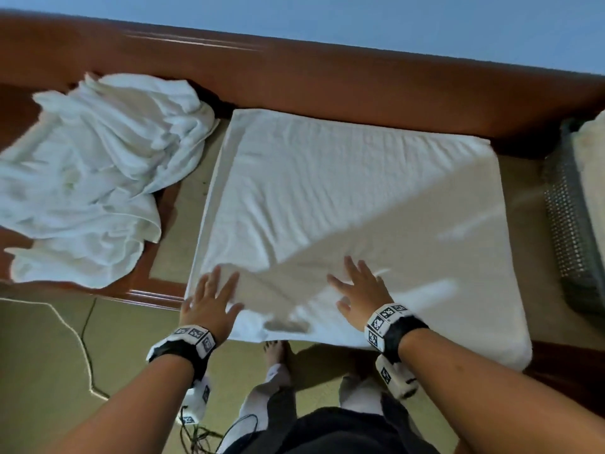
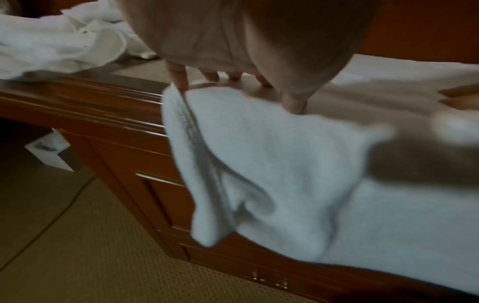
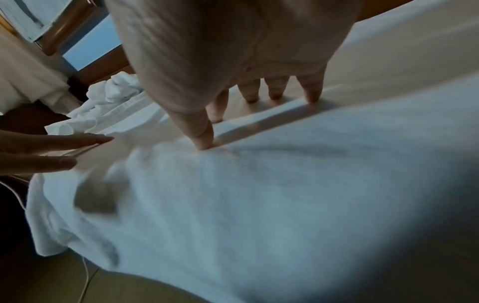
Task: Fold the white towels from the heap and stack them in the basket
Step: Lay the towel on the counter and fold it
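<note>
Towel heap (image 1: 88, 178) left, basket (image 1: 569, 224) right of spread towel (image 1: 343, 198)

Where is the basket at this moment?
In the head view the basket stands at the far right edge of the desk, just right of the spread towel.

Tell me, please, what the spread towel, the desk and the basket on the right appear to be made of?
Spread towel: soft white terry-like cloth, matte and wrinkled. Desk: reddish-brown wood, probably varnished, given its glossy moulded edge. Basket: grey perforated wall, likely plastic, though blurred.
</note>
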Available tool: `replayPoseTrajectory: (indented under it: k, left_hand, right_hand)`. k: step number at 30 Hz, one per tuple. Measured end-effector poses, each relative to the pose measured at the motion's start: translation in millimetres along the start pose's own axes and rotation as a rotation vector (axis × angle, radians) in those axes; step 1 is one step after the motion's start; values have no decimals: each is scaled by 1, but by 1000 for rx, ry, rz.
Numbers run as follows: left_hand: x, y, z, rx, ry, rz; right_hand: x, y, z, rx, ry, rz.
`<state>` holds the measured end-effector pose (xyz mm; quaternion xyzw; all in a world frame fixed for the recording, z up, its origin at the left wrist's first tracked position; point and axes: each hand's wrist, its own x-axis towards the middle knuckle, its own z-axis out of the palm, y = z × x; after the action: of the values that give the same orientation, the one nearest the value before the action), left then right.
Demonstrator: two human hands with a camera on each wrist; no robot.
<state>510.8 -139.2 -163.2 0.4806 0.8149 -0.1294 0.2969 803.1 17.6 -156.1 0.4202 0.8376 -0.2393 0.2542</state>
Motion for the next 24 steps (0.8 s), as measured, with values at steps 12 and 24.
replayPoseTrajectory:
  k: [12, 24]
  left_hand:
    - [24, -58, -25, -333, 123, -308]
    - [20, -87, -20, -743, 132, -239]
  right_hand:
    - [47, -98, -18, -3, -178, 135]
    - [37, -121, -25, 148, -118, 75]
